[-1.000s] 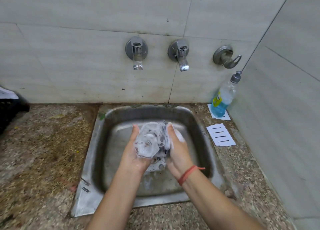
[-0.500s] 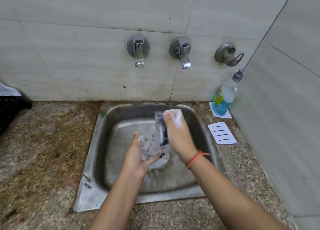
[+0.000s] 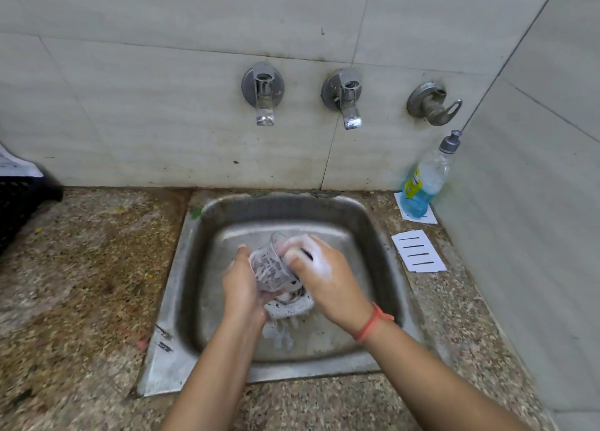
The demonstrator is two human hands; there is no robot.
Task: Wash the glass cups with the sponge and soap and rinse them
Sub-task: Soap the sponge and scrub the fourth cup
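A: What are the fingers doing?

B: On the left hand (image 3: 242, 284), the fingers (image 3: 242, 252) curl round a glass cup (image 3: 271, 268) and grip its wall. The cup is tilted, mouth up and away from the person, and held over the drain (image 3: 293, 296) of the steel sink (image 3: 168, 359). The right hand (image 3: 324, 278), white with foam, has its fingers bent round a dark sponge (image 3: 306, 254). Only a sliver of the sponge shows, pressed right against the cup's right side.

A: Inside the cup or outside?

B: I cannot tell. Blur and lather hide where sponge meets glass.

A: So how should the scrubbing go?

B: I judge it wants a firm left grip low on the wall, since soapy glass slides easily. The cup should turn in the palm while the sponge works round the rim and then pushes down to the base. Keeping it low over the basin means a slip costs little.

A: And afterwards?

B: Rinsing is not yet begun: none of the taps (image 3: 263, 96) on the tiled wall shows running water. The middle tap (image 3: 347, 101) sits most nearly above the hands, so it looks the handy choice. If the lather thins, the soap bottle (image 3: 423, 180) stands on the speckled surface (image 3: 81, 284) in the back right corner, just beyond the sink's rim.
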